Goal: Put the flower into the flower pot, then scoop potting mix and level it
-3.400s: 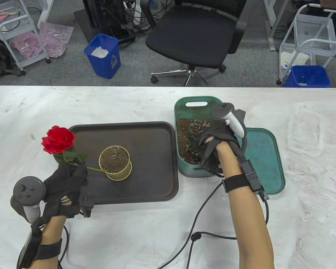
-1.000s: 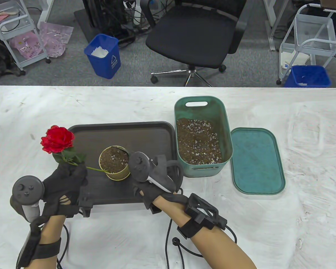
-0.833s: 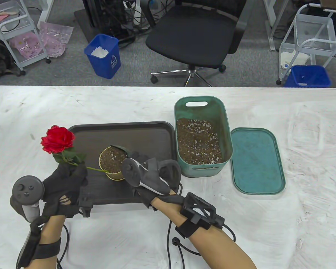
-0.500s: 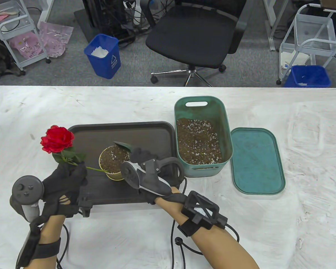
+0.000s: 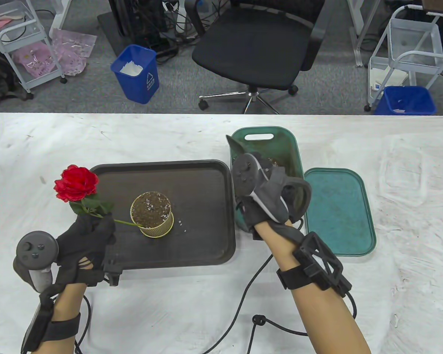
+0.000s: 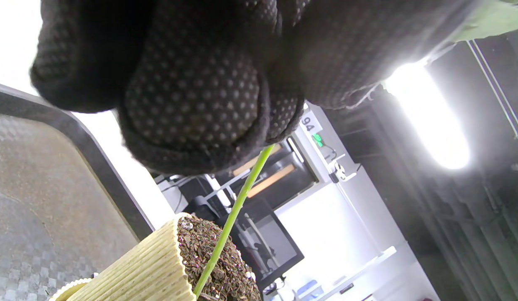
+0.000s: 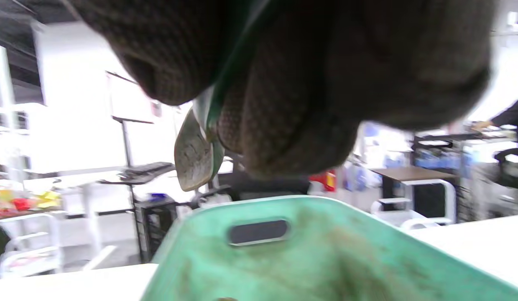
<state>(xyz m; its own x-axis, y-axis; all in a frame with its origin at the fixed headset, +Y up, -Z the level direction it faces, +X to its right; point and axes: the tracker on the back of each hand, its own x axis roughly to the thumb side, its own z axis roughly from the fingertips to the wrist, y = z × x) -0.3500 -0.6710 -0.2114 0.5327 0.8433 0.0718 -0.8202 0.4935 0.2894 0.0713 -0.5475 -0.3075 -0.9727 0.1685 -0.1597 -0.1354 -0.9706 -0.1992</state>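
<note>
Table view first: left hand (image 5: 85, 236) is gripping the stem of the red flower (image 5: 76, 183) near the dark tray's (image 5: 206, 254) left edge, fingers curled round it, the bloom leaning out past that edge over the white table (image 5: 170, 313). The stem's lower end is standing in the potting mix of the yellow ribbed flower pot (image 5: 152, 214), which is sitting near the tray's middle with a few spilled crumbs just beside it on the right. Right hand (image 5: 271, 204) is hovering over the green bin (image 5: 295, 147), which is standing just beside the tray's right edge; the fingers are wrapped round a green scoop (image 5: 236, 146) whose blade is pointing toward the bin's far left corner. The bin's lid (image 5: 339, 210) is lying flat, touching the bin's right side.

Left wrist view: gloved fingers (image 6: 192, 96) are pinching the green stem (image 6: 238, 200), which is running down into the dark mix inside the pot (image 6: 150, 267).

Right wrist view, blurred: curled fingers (image 7: 284, 92) are clasping the scoop's handle, its soiled blade (image 7: 195, 156) hanging above the bin's (image 7: 325, 251) far wall with the slot handle.
</note>
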